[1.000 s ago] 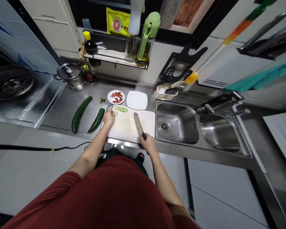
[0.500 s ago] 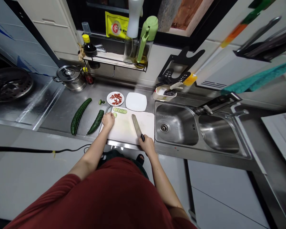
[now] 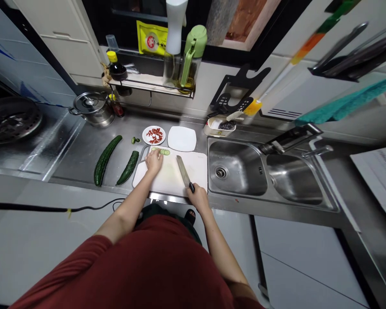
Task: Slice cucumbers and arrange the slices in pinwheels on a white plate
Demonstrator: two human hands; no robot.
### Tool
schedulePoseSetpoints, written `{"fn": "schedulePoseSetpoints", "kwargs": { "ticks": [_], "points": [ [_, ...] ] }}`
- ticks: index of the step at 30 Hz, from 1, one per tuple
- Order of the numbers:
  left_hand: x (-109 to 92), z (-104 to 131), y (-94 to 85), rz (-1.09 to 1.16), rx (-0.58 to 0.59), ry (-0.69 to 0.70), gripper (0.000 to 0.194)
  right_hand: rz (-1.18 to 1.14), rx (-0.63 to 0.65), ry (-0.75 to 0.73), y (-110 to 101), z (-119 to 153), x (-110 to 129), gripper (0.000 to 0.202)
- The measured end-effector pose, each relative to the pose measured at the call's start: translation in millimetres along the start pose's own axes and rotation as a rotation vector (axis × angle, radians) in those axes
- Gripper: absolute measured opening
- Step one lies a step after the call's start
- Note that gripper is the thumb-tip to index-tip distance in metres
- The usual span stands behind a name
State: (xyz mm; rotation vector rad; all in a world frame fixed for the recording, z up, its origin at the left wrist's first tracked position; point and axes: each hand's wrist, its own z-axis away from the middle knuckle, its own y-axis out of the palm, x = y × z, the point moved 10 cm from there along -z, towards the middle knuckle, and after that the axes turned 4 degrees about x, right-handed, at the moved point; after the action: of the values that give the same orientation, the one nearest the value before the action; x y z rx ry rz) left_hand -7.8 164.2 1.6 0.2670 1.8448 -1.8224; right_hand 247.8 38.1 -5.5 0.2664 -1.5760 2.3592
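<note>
A white cutting board [image 3: 170, 182] lies at the counter's front edge. Along its back left part runs a short row of thin cucumber slices [image 3: 164, 152]. My left hand [image 3: 154, 162] is over the left end of this row, fingers bent down and closed on slices it partly covers. In my right hand [image 3: 198, 196] is a kitchen knife [image 3: 183, 171], gripped by its black handle; the blade rests low over the board, pointing away, apart from the slices. A shorter cut cucumber [image 3: 128, 168] and a long whole cucumber [image 3: 107, 161] lie left of the board.
Behind the board stand a plate of chopped red pieces [image 3: 153, 135] and a white square plate [image 3: 182, 138]. Small cucumber ends [image 3: 135, 140] lie near them. A double sink [image 3: 238, 167] is to the right, a lidded pot [image 3: 94, 111] at back left, and a bottle shelf [image 3: 152, 86] above.
My left hand has shifted right and now covers the left end of the slice row and the loose slice beside it. My right hand and the knife stay nearly in place.
</note>
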Motion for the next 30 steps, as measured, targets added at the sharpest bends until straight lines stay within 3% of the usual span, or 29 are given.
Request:
{"fn": "schedulePoseSetpoints", "kwargs": {
  "ticks": [4, 9, 18, 24, 30],
  "points": [
    [-22, -15, 16.0, -0.115, 0.08, 0.098, 0.036, 0.006, -0.002, 0.004, 2, 0, -2, 0.029],
    [-27, -26, 30.3, -0.204, 0.173, 0.131, 0.034, 0.011, -0.005, 0.002, 4, 2, -5, 0.027],
    [-32, -28, 26.1, -0.133, 0.159, 0.129, 0.026, 0.009, 0.001, -0.006, 4, 6, -3, 0.027],
    [0, -20, 33.7, 0.133, 0.252, -0.102, 0.02, 0.028, 0.024, 0.003, 3, 6, 0, 0.03],
    [21, 3, 42.6, 0.168, 0.314, -0.134, 0.022, 0.121, 0.08, -0.035, 4, 13, 14, 0.036]
  ]
}}
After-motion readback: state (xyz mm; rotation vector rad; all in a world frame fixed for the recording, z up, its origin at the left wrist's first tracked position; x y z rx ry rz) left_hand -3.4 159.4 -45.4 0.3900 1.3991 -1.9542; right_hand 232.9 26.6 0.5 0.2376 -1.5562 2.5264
